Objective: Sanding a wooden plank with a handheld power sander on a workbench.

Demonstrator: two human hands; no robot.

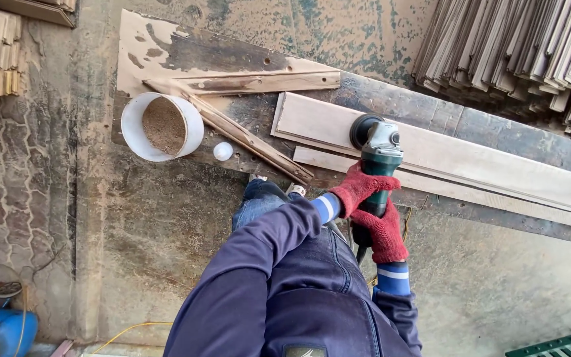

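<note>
Gripping the angle grinder (377, 173) with both gloved hands, the person stood over a low bench (431, 119). The right hand (383, 233), in a red knit glove, was wrapped tight around the rear of the green body, nearest the torso. The left hand (358, 188), gloved alike, was clenched around the body just ahead of it, reaching in from 9 o'clock. No fingers were spread; both hands were fully closed on the tool.

The grinder's long axis ran from 6 o'clock to 12 o'clock, away from the person. Its dark disc (363, 129) sat at the far end, at 12 o'clock from the hands, resting on or just above the near end of a pale wooden plank (470, 155); contact could not be confirmed. The plank's long axis ran from 10 o'clock to 4 o'clock, crossing the tool's axis. The left hand was the nearer one to the disc.

A thinner strip (444, 188) lay alongside the plank on its near side. At 10 o'clock from the hands stood a white bucket (162, 126) holding brown dust, with a small white cap (223, 151) beside it and rough battens (252, 139) leaning past it.

The floor (166, 231) was stained concrete. Stacked slats (517, 46) filled the far corner at 1 o'clock.
</note>
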